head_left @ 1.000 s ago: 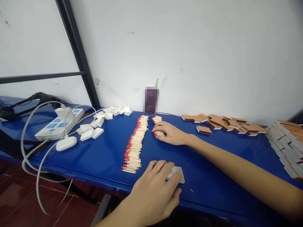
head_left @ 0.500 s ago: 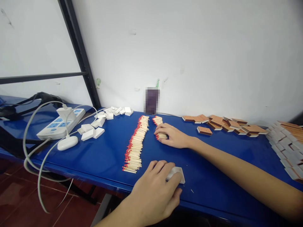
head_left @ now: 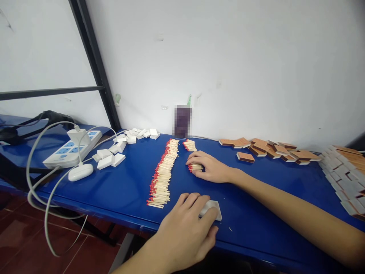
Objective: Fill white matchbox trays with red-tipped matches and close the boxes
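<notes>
Near the front edge of the blue table, my left hand [head_left: 190,224] is closed on a white matchbox tray [head_left: 214,207] that rests on the tabletop. Farther back, the curled fingers of my right hand [head_left: 209,167] close around a bunch of red-tipped matches [head_left: 195,167]. Just behind those fingers lies another small pile of matches [head_left: 189,145], apart from the bunch. To the left, a long row of matches [head_left: 162,175] runs from the back of the table toward the front, red heads facing left.
White trays [head_left: 111,156] are scattered at the back left beside a power strip [head_left: 72,148] with looping white cables. Brown matchboxes [head_left: 261,147] lie at the back right, and a stacked block of boxes [head_left: 342,175] stands at the far right. A pixelated dark object [head_left: 183,121] leans against the wall.
My right hand has drawn slightly toward me with the bunch of matches, widening the gap to the small pile behind. My left hand keeps its hold on the tray.
</notes>
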The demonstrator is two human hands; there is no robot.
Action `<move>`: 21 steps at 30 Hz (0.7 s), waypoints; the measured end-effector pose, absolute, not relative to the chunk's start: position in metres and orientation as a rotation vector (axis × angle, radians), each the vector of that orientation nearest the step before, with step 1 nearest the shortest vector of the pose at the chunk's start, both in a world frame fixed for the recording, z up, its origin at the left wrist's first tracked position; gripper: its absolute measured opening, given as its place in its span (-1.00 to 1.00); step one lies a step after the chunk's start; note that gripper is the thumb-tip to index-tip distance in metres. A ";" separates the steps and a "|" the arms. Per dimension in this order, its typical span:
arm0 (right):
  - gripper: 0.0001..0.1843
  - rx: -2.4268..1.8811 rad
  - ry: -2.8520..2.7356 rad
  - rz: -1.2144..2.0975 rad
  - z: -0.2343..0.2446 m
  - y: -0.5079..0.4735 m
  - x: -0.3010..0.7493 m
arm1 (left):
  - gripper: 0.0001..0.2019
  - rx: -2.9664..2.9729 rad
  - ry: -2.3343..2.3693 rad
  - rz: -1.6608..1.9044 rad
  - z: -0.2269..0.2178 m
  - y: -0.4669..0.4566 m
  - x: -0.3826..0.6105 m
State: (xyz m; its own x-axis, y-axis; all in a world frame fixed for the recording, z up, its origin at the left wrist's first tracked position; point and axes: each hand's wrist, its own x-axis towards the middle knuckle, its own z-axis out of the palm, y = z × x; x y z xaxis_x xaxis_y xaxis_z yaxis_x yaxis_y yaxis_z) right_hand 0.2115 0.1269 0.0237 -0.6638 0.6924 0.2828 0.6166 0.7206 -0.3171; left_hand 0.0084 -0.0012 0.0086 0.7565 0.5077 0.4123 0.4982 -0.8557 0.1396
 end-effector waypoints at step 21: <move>-0.88 -1.132 -2.183 0.205 0.021 0.102 0.224 | -0.72 2.973 0.939 0.969 -0.004 -0.001 0.012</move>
